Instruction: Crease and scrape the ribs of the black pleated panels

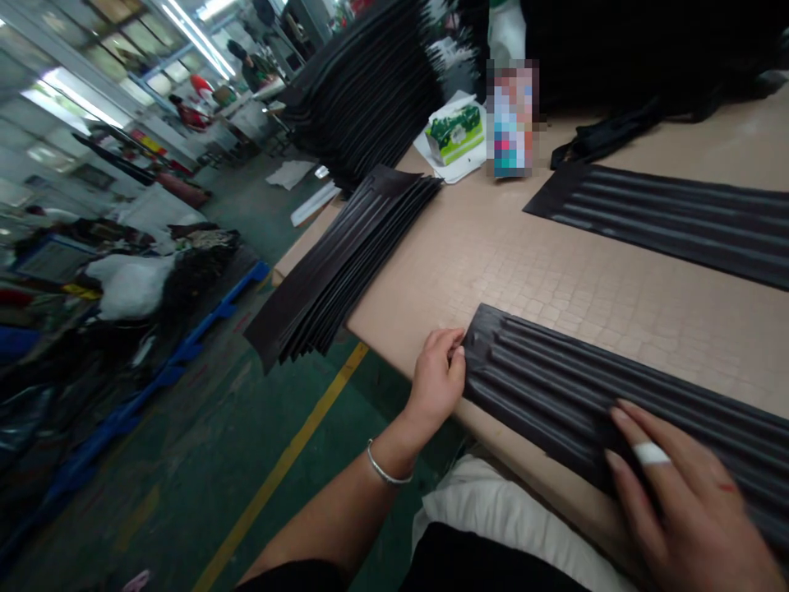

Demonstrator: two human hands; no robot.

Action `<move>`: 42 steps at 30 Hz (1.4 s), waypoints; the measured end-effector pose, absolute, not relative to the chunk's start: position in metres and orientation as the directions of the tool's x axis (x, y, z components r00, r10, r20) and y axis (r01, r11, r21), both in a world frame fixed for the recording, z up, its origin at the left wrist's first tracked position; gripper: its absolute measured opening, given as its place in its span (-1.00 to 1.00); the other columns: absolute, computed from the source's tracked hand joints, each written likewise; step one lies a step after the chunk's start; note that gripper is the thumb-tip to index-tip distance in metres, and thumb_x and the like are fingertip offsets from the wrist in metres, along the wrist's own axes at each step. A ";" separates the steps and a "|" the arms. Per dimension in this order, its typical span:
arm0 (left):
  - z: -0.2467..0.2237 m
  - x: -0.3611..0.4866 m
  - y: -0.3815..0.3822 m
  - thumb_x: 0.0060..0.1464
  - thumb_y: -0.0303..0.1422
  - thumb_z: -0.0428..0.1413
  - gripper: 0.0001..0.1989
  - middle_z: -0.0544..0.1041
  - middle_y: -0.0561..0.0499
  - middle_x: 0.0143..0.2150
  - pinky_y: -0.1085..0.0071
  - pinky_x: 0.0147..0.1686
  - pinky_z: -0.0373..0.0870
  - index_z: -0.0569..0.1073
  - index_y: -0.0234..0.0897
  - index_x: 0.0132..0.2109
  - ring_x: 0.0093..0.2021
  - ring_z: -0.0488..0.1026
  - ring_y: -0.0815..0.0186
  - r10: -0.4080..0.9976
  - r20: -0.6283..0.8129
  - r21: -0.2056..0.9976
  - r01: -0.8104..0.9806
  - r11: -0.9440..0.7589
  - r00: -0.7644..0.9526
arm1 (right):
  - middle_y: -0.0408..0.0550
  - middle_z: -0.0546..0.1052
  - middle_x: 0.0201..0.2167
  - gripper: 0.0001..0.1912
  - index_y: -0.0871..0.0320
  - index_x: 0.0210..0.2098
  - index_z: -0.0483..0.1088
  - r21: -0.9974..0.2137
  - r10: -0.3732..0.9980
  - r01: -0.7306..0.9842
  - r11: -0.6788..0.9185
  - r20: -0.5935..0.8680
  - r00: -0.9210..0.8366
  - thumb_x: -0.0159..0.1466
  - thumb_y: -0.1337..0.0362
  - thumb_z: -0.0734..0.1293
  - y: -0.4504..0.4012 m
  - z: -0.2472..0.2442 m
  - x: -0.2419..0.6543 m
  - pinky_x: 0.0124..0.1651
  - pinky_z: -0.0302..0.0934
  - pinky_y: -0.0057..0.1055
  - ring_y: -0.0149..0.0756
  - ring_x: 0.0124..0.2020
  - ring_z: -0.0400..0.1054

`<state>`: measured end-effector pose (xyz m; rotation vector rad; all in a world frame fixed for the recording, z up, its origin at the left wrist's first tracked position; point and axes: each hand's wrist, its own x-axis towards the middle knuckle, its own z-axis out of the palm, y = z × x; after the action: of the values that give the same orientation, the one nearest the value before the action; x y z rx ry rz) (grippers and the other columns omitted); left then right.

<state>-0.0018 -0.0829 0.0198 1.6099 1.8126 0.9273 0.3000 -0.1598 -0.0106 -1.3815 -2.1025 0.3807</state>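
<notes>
A long, dark ribbed panel (555,370) with a leather-like sheen lies along the near edge of the table. My left hand (436,372) pinches its left end between thumb and fingers; a silvery bangle circles that wrist. Further right, my right hand (687,489) rests on the ribs with its fingers apart, and one finger wears a white band. The panel's right end runs out of view. A second ribbed panel (671,218) lies across the table on the far side.
At the table's left corner a fanned stack of dark panels (345,263) overhangs the edge. Behind it rises a tall black stack (363,90). A green tissue pack (456,134) and black strap-like material (607,138) lie on the beige tabletop (431,263). People work in the background.
</notes>
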 end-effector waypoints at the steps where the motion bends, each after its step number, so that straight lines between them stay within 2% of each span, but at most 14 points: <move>1: 0.020 -0.002 -0.080 0.25 -0.51 0.01 -0.68 0.55 -0.18 0.02 0.18 0.14 0.46 0.53 -0.34 0.09 0.04 0.53 0.18 0.988 0.031 0.800 0.596 0.065 -0.150 | 0.19 0.36 0.27 -0.47 0.13 0.41 0.17 -0.534 0.888 0.712 0.456 0.327 -0.324 0.49 0.24 0.22 -0.143 0.000 0.274 0.21 0.26 0.05 0.06 0.22 0.30; 5: 0.024 -0.009 -0.070 0.24 -0.55 -0.01 -0.68 0.62 -0.16 -0.04 0.26 0.07 0.50 0.54 -0.37 0.05 -0.02 0.58 0.23 0.986 -0.063 0.856 0.499 0.133 -0.155 | 0.21 0.44 0.09 -0.61 0.29 0.26 0.32 -0.500 0.826 0.659 0.563 0.318 -0.464 0.48 0.32 0.22 -0.091 0.014 0.196 0.07 0.33 -0.08 -0.01 0.07 0.33; 7: 0.027 -0.014 -0.067 0.25 -0.58 -0.03 -0.68 0.63 -0.18 -0.05 0.29 0.02 0.52 0.55 -0.39 0.03 -0.06 0.59 0.26 0.972 -0.179 0.907 0.357 0.224 -0.155 | 0.21 0.46 0.03 -0.64 0.32 0.20 0.37 -0.433 0.819 0.696 0.572 0.260 -0.512 0.46 0.34 0.25 -0.076 0.014 0.177 0.01 0.33 -0.07 0.03 0.02 0.33; 9: 0.031 -0.018 -0.064 0.26 -0.59 -0.02 -0.70 0.64 -0.18 -0.07 0.32 -0.03 0.53 0.55 -0.40 0.00 -0.12 0.59 0.29 0.935 -0.320 0.930 0.138 0.341 -0.152 | 0.19 0.46 -0.02 -0.70 0.31 0.11 0.43 -0.349 0.826 0.749 0.563 0.208 -0.524 0.44 0.33 0.27 -0.068 0.015 0.167 -0.07 0.32 -0.05 0.06 -0.03 0.33; 12: 0.037 -0.025 -0.061 0.25 -0.57 0.04 -0.78 0.64 -0.16 -0.13 0.37 -0.10 0.51 0.57 -0.40 -0.07 -0.20 0.58 0.34 0.877 -0.462 0.884 -0.146 0.444 -0.132 | 0.17 0.47 -0.08 -0.77 0.28 0.00 0.46 -0.301 0.841 0.786 0.541 0.186 -0.508 0.43 0.29 0.29 -0.061 0.019 0.160 -0.09 0.29 -0.05 0.08 -0.04 0.33; 16: 0.045 -0.032 -0.061 0.26 -0.54 0.08 -0.83 0.64 -0.16 -0.16 0.39 -0.11 0.50 0.57 -0.42 -0.10 -0.20 0.59 0.34 0.836 -0.543 0.811 -0.308 0.498 -0.078 | 0.14 0.48 -0.15 -0.82 0.26 -0.08 0.46 -0.321 0.859 0.797 0.511 0.168 -0.483 0.44 0.29 0.28 -0.053 0.019 0.156 -0.04 0.27 -0.07 0.05 -0.03 0.34; 23: 0.050 -0.039 -0.076 0.20 -0.50 0.15 -0.84 0.64 -0.22 -0.10 0.30 0.06 0.50 0.57 -0.45 -0.10 -0.10 0.61 0.26 0.810 -0.585 0.745 -0.420 0.518 -0.037 | 0.12 0.49 -0.20 -0.82 0.22 -0.16 0.45 -0.307 0.865 0.811 0.499 0.129 -0.484 0.44 0.26 0.25 -0.044 0.021 0.153 -0.07 0.26 -0.10 0.03 -0.11 0.37; 28: 0.047 -0.038 -0.078 0.14 -0.55 0.15 -0.83 0.64 -0.23 -0.05 0.23 0.17 0.46 0.57 -0.42 -0.13 0.01 0.60 0.19 0.803 -0.596 0.658 -0.574 0.488 0.000 | 0.10 0.52 -0.28 -0.79 0.17 -0.25 0.42 -0.342 0.867 0.811 0.474 0.018 -0.499 0.44 0.20 0.23 -0.030 0.033 0.150 -0.13 0.25 -0.17 -0.02 -0.20 0.41; 32: 0.041 -0.029 -0.071 0.13 -0.59 0.12 -0.81 0.63 -0.22 -0.07 0.32 0.10 0.47 0.58 -0.42 -0.13 -0.05 0.60 0.26 0.774 -0.628 0.550 -0.659 0.514 0.079 | 0.02 0.54 -0.41 -0.68 0.11 -0.33 0.41 -0.403 0.899 0.857 0.320 -0.158 -0.409 0.46 0.11 0.19 -0.015 0.049 0.148 -0.33 0.13 -0.26 -0.12 -0.38 0.42; 36: 0.039 -0.013 -0.068 0.12 -0.63 0.13 -0.77 0.60 -0.11 -0.13 0.45 -0.03 0.46 0.57 -0.39 -0.10 -0.14 0.56 0.37 0.810 -0.584 0.576 -0.679 0.455 0.048 | 0.00 0.53 -0.50 -0.60 0.09 -0.41 0.43 -0.402 0.882 0.885 0.237 -0.292 -0.369 0.37 -0.07 0.27 0.008 0.063 0.145 -0.40 0.07 -0.29 -0.16 -0.46 0.38; 39: 0.043 -0.002 -0.067 0.10 -0.65 0.12 -0.74 0.58 -0.07 -0.16 0.48 -0.11 0.44 0.53 -0.37 -0.07 -0.20 0.52 0.41 0.825 -0.566 0.600 -0.684 0.415 0.005 | -0.01 0.51 -0.55 -0.65 0.09 -0.50 0.42 -0.401 0.832 0.895 0.194 -0.416 -0.367 0.30 0.02 0.35 0.027 0.072 0.143 -0.45 0.07 -0.32 -0.20 -0.50 0.38; 42: 0.047 0.003 -0.066 0.12 -0.65 0.11 -0.75 0.56 -0.06 -0.18 0.50 -0.14 0.43 0.50 -0.38 -0.06 -0.23 0.52 0.43 0.826 -0.563 0.604 -0.685 0.407 -0.005 | 0.01 0.52 -0.56 -0.71 0.12 -0.54 0.42 -0.481 0.724 0.876 0.035 -0.592 -0.354 0.29 0.16 0.35 0.039 0.078 0.143 -0.50 0.18 -0.34 -0.24 -0.57 0.39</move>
<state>0.0034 -0.0657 0.0468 0.1708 1.0248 1.1998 0.1427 0.0391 0.0779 -1.8742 -2.3839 1.3694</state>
